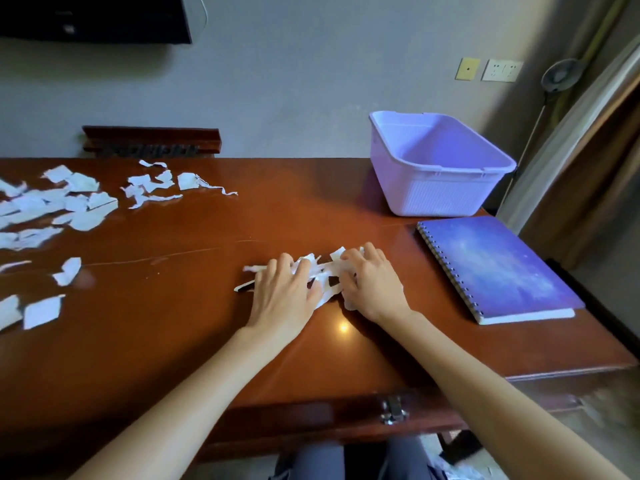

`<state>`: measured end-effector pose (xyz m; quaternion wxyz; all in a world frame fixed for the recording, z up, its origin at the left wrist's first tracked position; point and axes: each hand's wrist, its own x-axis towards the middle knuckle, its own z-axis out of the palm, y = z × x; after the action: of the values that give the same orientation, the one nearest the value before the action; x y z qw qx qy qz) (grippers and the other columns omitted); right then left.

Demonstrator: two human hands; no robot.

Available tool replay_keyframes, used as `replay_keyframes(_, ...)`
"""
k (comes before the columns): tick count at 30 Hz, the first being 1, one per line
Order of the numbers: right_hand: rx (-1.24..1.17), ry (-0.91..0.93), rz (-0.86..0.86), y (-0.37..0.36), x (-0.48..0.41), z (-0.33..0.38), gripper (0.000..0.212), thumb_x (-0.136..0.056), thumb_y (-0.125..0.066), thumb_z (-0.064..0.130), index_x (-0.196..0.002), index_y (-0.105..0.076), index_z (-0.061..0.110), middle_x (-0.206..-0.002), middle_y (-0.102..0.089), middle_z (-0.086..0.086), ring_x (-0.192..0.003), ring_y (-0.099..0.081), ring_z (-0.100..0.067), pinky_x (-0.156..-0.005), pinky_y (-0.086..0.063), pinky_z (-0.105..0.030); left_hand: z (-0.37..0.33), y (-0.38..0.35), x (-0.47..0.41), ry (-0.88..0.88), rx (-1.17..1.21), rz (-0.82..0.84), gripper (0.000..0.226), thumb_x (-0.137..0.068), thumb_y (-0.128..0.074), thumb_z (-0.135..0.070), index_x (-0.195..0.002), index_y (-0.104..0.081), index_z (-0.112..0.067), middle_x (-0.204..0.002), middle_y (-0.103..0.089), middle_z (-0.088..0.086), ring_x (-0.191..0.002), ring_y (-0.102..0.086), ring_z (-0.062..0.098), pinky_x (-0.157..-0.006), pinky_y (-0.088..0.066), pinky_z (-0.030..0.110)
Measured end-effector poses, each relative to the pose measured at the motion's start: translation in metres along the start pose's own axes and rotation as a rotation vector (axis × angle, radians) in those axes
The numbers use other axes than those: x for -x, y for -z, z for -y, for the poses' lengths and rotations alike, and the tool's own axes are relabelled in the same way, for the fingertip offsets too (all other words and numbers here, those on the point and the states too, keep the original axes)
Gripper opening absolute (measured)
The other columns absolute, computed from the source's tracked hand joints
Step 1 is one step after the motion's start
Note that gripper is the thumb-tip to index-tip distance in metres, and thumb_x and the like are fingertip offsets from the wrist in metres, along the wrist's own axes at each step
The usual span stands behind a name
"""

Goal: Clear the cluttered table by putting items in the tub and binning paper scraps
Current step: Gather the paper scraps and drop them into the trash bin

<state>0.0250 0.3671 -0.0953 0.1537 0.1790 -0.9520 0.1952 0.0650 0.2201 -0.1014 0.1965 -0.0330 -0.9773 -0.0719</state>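
Well, the head view looks down on a shiny red-brown wooden table (173, 306) that stands against a pale grey wall (294, 81). One dark TV (93, 19) hangs up in the left corner. Two plates are on the wall at the right, one yellow wall plate (467, 68) and one white socket plate (502, 70), and a brown curtain (588, 168) hangs at the far right. One light purple tub (446, 188) sits on the back right of the table with nothing to be seen inside. Just in front of it lies one purple spiral notebook (498, 268), shut and flat. One metal drawer handle (393, 410) shows on the near edge. Lots of loose paper scraps (69, 206), too many to count, lie all over the left side, well apart from the tub. One small heap of scraps (325, 271) is in the middle, between two bare hands. The left hand (284, 296) presses on the heap with its fingers spread. The right hand (374, 285) rests on it with its fingers bent down; whether they pinch any paper cannot be told.
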Motion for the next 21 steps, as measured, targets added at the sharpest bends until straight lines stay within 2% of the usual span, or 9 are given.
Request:
replay_keyframes(2,0.069,-0.005,-0.098,-0.002,0.007,0.003,0.030,-0.075,-0.039,0.018,-0.076,-0.062,-0.001,-0.074,-0.058,-0.017,-0.063,-0.056,-0.035,-0.054,-0.049,-0.036,-0.001,0.000,0.007,-0.005,-0.043,-0.084,0.018,-0.069,-0.075,-0.024,-0.077,-0.065,-0.011,-0.066,-0.055,0.007,-0.056,-0.055,0.025,-0.047,-0.044,0.031)
replay_keyframes(3,0.069,-0.030,-0.115,-0.001,0.008,0.004,0.031,-0.073,-0.036,0.019,-0.073,-0.060,-0.001,-0.073,-0.058,-0.018,-0.063,-0.056,-0.036,-0.055,-0.047,-0.036,-0.001,0.000,0.006,-0.010,-0.043,-0.088,0.020,-0.065,-0.079,-0.020,-0.073,-0.064,-0.011,-0.064,-0.053,0.007,-0.052,-0.054,0.023,-0.043,-0.043,0.029)
replay_keyframes(5,0.063,-0.132,-0.055,0.003,0.005,0.006,0.030,-0.080,-0.036,0.017,-0.086,-0.058,-0.002,-0.089,-0.059,-0.019,-0.080,-0.056,-0.038,-0.067,-0.042,-0.038,-0.004,0.001,0.001,0.000,-0.043,-0.064,0.023,-0.060,-0.084,-0.016,-0.067,-0.062,-0.012,-0.061,-0.051,0.005,-0.045,-0.051,0.017,-0.035,-0.038,0.022)
replay_keyframes(7,0.086,-0.224,-0.001,0.006,-0.001,0.002,0.022,-0.091,-0.038,0.017,-0.094,-0.054,0.001,-0.100,-0.058,-0.017,-0.090,-0.056,-0.036,-0.069,-0.035,-0.034,-0.009,0.007,-0.005,0.035,-0.028,-0.052,0.022,-0.067,-0.082,-0.014,-0.069,-0.060,-0.011,-0.064,-0.047,0.004,-0.040,-0.048,0.016,-0.032,-0.030,0.018)
replay_keyframes(10,0.039,-0.316,-0.024,0.008,-0.010,-0.001,0.019,-0.095,-0.037,0.016,-0.082,-0.048,0.006,-0.099,-0.063,-0.019,-0.088,-0.058,-0.038,-0.064,-0.030,-0.031,-0.014,0.009,-0.020,0.161,0.011,-0.002,0.014,-0.098,-0.047,-0.018,-0.101,-0.055,-0.007,-0.097,-0.050,0.010,-0.073,-0.065,0.028,-0.056,-0.046,0.029)
replay_keyframes(13,-0.078,-0.406,-0.102,0.009,-0.024,-0.005,0.032,-0.094,-0.039,0.017,-0.063,-0.033,0.010,-0.092,-0.064,-0.024,-0.076,-0.050,-0.036,-0.063,-0.030,-0.032,-0.014,0.011,-0.039,0.213,0.148,-0.073,0.023,-0.100,-0.041,-0.017,-0.113,-0.054,-0.004,-0.110,-0.056,0.013,-0.091,-0.065,0.027,-0.074,-0.055,0.030)
replay_keyframes(16,-0.238,-0.447,-0.172,0.018,-0.038,-0.002,0.032,-0.093,-0.042,0.019,-0.062,-0.039,0.010,-0.074,-0.060,-0.016,-0.070,-0.048,-0.031,-0.062,-0.034,-0.032,-0.016,0.020,-0.059,0.217,0.282,-0.178,0.026,-0.100,-0.040,-0.015,-0.113,-0.057,0.000,-0.107,-0.060,0.015,-0.093,-0.063,0.027,-0.075,-0.054,0.031)
replay_keyframes(18,-0.324,-0.462,-0.218,0.029,-0.046,0.003,0.040,-0.092,-0.044,0.019,-0.054,-0.032,0.013,-0.055,-0.042,-0.004,-0.057,-0.039,-0.023,-0.054,-0.029,-0.031,-0.016,0.029,-0.071,0.239,0.357,-0.220,0.030,-0.101,-0.037,-0.016,-0.108,-0.058,0.002,-0.103,-0.062,0.015,-0.092,-0.062,0.028,-0.071,-0.048,0.030)
replay_keyframes(21,-0.415,-0.464,-0.266,0.045,-0.056,0.007,0.046,-0.088,-0.046,0.014,-0.049,-0.024,0.014,-0.048,-0.026,-0.001,-0.049,-0.024,-0.017,-0.049,-0.019,-0.032,-0.016,0.041,-0.080,0.258,0.467,-0.285,0.029,-0.100,-0.038,-0.016,-0.095,-0.059,0.003,-0.089,-0.061,0.016,-0.081,-0.058,0.025,-0.065,-0.042,0.030)
